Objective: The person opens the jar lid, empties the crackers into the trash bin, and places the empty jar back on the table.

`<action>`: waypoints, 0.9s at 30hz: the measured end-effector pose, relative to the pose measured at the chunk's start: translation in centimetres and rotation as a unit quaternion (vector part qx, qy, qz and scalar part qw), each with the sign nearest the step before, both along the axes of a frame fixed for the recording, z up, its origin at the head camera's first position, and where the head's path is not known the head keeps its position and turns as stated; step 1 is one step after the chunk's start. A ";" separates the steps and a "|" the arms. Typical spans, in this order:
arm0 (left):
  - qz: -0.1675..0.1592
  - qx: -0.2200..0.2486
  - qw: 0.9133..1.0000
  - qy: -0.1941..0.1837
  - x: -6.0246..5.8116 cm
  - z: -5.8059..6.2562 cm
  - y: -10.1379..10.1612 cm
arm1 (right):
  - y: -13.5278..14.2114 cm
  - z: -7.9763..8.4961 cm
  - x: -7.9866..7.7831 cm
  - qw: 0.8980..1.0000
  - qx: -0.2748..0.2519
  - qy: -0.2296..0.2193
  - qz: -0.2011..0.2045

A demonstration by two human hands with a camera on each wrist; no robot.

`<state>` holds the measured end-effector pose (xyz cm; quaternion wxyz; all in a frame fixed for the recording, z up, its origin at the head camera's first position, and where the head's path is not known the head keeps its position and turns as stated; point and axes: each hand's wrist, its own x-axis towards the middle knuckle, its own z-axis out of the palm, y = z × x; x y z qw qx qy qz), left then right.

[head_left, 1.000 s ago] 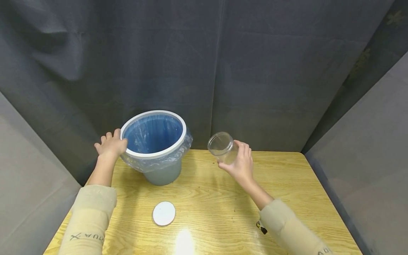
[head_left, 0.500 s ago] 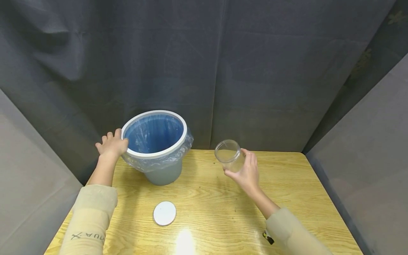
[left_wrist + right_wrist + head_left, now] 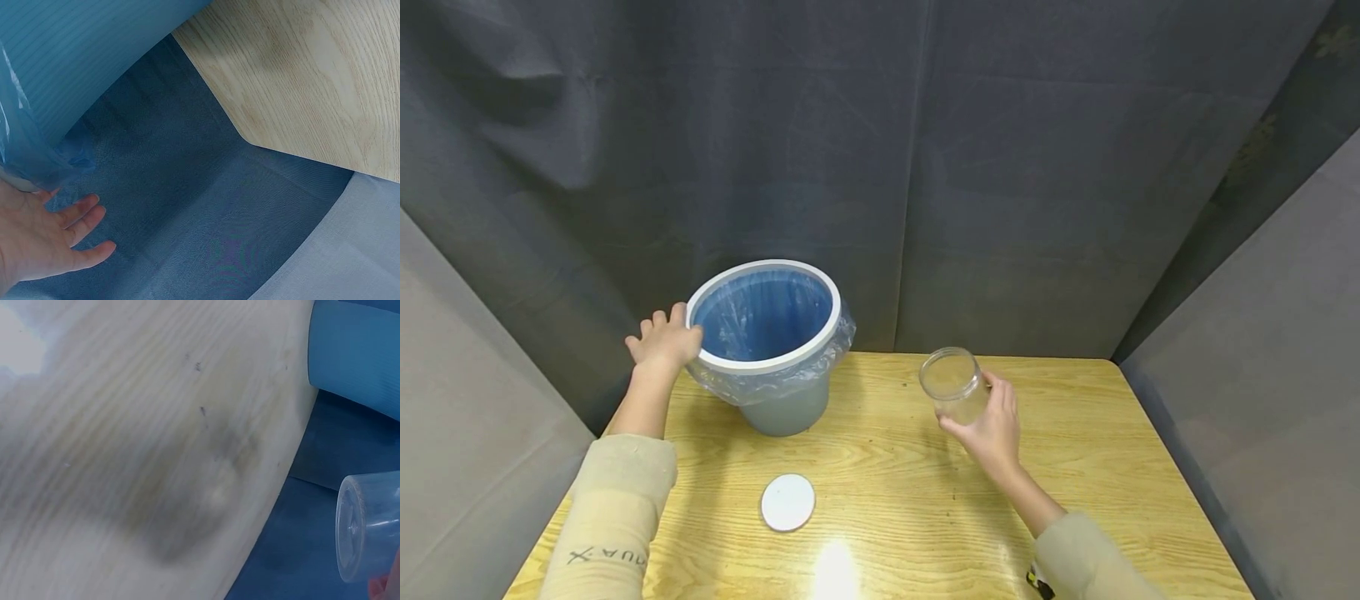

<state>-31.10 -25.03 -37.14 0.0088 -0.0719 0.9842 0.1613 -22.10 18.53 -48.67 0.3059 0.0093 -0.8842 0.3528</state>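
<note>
My left hand (image 3: 662, 340) holds the rim of a trash bin (image 3: 784, 408) at its left side. The thumb lies over the white rim and the other fingers spread outside. In the left wrist view the fingers (image 3: 84, 226) show beside the clear liner bag (image 3: 44, 165); the thumb is hidden. My right hand (image 3: 992, 429) grips a clear plastic jar (image 3: 958, 392) above the table, with its wide open mouth tilted up. The jar's base (image 3: 353, 528) shows in the right wrist view. A round white disc (image 3: 787, 502) lies flat on the table.
The wooden table (image 3: 887, 517) backs onto a dark curtain (image 3: 1015, 208), with pale panels at both sides. A small black and yellow object (image 3: 1039, 583) shows by the right sleeve. The bin stands at the back left edge.
My right hand has moved right and nearer to me with the jar, away from the bin. The jar's mouth has turned more upward. The left hand stays at the bin's rim.
</note>
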 end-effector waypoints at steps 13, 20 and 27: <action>-0.001 -0.002 1.000 -0.001 0.0 0.0 0.1 | 1.1 -2.0 1.7 1.000 -0.021 -0.011 -0.009; 0.004 0.002 1.000 -0.002 0.0 0.1 0.1 | 1.5 -3.0 2.7 0.999 -0.035 -0.027 -0.020; 0.001 0.004 1.000 -0.005 0.1 0.1 0.1 | 1.7 -3.8 3.8 0.997 -0.041 -0.049 -0.032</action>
